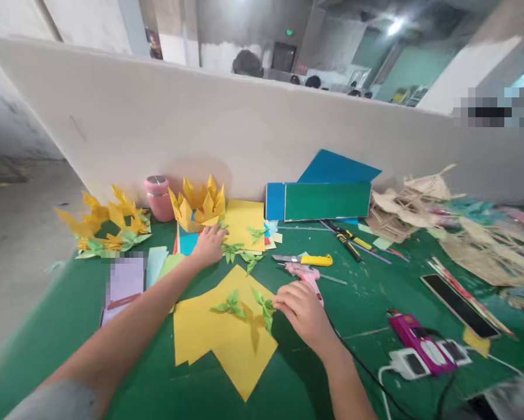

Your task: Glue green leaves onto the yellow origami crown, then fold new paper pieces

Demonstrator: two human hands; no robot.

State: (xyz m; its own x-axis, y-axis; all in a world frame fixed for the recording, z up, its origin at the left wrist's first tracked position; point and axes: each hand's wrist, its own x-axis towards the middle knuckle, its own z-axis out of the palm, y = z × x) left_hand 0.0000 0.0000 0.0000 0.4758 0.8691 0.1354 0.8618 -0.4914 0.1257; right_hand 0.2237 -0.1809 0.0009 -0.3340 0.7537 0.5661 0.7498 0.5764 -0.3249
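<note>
a person's left hand (209, 245) reached across a green table (358, 309), palm down and fingers loosely spread, touching the base of a yellow paper flower (198, 207) by the back wall. the right hand (303, 309) lay nearer, fingers pressed together on a green paper leaf (265, 304) at the edge of a yellow sheet (231, 344); whether it pinched the leaf could not be told. a pink glue gun (305, 273) lay just beyond. the work seemed to be at arranging leaves; lifting one would call for a light fingertip pinch.

My right hand (303, 309) touches a green leaf (265, 304) at the yellow sheet's (231, 341) right edge. Beyond the sheet, my left hand (208, 245) lies beside a paper crown (198, 207).
</note>
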